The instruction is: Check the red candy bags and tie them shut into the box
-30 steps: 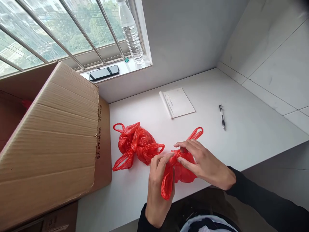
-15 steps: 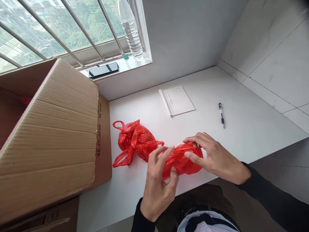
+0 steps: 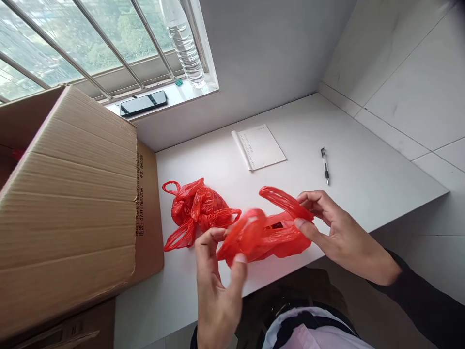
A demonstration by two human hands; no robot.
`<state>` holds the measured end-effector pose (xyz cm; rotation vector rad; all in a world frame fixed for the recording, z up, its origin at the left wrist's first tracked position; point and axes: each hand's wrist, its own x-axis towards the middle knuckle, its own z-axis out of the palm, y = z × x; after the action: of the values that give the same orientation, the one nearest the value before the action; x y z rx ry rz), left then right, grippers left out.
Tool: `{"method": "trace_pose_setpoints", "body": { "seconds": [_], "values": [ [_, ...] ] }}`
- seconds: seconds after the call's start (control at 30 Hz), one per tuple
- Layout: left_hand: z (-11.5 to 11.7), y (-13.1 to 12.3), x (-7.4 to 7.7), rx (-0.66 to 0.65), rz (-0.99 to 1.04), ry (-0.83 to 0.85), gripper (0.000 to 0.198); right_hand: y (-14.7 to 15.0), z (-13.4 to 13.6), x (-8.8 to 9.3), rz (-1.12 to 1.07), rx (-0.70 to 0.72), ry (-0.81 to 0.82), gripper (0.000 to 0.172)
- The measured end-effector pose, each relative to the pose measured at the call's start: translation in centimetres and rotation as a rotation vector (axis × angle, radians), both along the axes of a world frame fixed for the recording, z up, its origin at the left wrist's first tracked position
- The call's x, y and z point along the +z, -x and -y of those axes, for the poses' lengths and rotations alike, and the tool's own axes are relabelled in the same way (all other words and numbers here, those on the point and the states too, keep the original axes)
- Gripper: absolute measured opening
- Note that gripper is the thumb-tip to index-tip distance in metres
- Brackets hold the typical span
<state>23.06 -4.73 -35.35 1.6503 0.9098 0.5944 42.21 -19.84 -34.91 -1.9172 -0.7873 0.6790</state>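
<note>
A red plastic bag (image 3: 279, 245) lies near the table's front edge, its mouth parted and both handle loops raised. Something dark and pinkish shows through the opening, too little to name. At the bag's right side, my right hand (image 3: 337, 232) pinches the base of one handle between thumb and fingers. My left hand (image 3: 220, 295) is at the left end, thumb and fingers apart around the bag's edge, fingertips touching or very close to the plastic. The left loop is blurred. Just behind sits a second red plastic bag (image 3: 209, 206), knotted and full.
A large cardboard box (image 3: 72, 194) stands on the left, its flap towards the table. Behind the bags lie an open notepad (image 3: 261, 148) and a pen (image 3: 325, 167). On the windowsill are a phone (image 3: 143, 104) and a water bottle (image 3: 187, 53).
The bag between my hands has been pulled open, and its handles now stand up. My left hand has moved left and down; my right hand has closed on a handle. The view has shifted slightly.
</note>
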Motion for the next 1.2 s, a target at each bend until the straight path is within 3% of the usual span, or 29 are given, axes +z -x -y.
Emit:
{"method": "trace_pose_setpoints", "body": {
  "seconds": [0.07, 0.23, 0.43, 0.6, 0.7, 0.77, 0.9, 1.0, 1.2],
  "values": [
    [0.6, -0.1, 0.6, -0.058, -0.081, -0.147, 0.04, 0.4, 0.1, 0.6, 0.02, 0.022, 0.028, 0.017],
    [1.1, 1.3, 1.4, 0.057, -0.119, -0.319, 0.003, 1.0, 2.0, 1.4, 0.107, -0.004, 0.046, 0.016],
    [1.0, 3.8, 1.7, -0.003, -0.256, -0.523, 0.023, 1.5, 4.1, 1.2, 0.082, 0.111, 0.054, 0.013],
    [0.0, 2.8, 2.7, -0.09, -0.321, -0.412, 0.037, 0.9, 2.0, 2.0, 0.08, 0.158, 0.022, 0.007],
    [-1.0, 0.7, 4.0, -0.182, -0.279, -0.259, 0.022, 0.2, 0.0, 3.2, 0.084, 0.155, -0.041, 0.012],
    [-1.4, -0.5, 5.2, -0.109, -0.204, -0.245, 0.02, -0.2, -0.7, 4.0, 0.122, 0.131, -0.112, 0.013],
    [-0.5, -0.9, 6.9, 0.176, -0.078, -0.192, 0.023, -0.5, 0.2, 5.0, 0.186, 0.12, -0.215, 0.011],
    [0.6, 0.1, 6.3, 0.227, -0.049, -0.103, 0.024, -0.4, 1.5, 4.6, 0.184, 0.15, -0.131, 0.016],
    [0.7, 1.2, 3.9, 0.086, -0.052, -0.019, 0.045, -0.2, 2.1, 3.2, 0.103, 0.156, -0.026, 0.021]
  ]
}}
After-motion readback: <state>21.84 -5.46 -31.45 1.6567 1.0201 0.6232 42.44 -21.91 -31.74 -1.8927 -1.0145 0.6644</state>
